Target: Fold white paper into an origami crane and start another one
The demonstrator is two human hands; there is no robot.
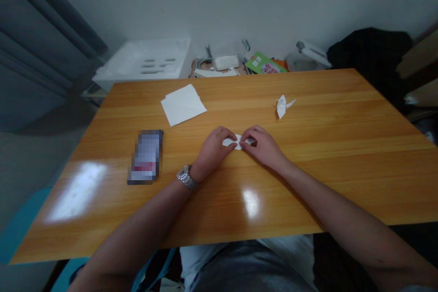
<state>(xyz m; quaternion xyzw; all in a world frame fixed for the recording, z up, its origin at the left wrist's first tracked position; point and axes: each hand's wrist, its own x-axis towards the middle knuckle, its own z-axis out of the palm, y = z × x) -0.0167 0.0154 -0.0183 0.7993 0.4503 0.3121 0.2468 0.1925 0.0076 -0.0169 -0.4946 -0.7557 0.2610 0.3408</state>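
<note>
Pinching in from both sides, the left hand (212, 149) and right hand (263, 147) meet on a small white folded paper piece (231, 142) lying mid-way across the glossy orange wooden table (342, 146). Its long axis runs left to right between the fingertips. Both hands grip it narrowly and are equally near. A finished white paper crane (283, 106) sits well apart, beyond the right hand.

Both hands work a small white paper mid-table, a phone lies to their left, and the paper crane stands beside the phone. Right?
Not quite. In the head view the crane stands farther back on the right, well apart from the phone. The rest holds: left hand and right hand work the small paper.
</note>
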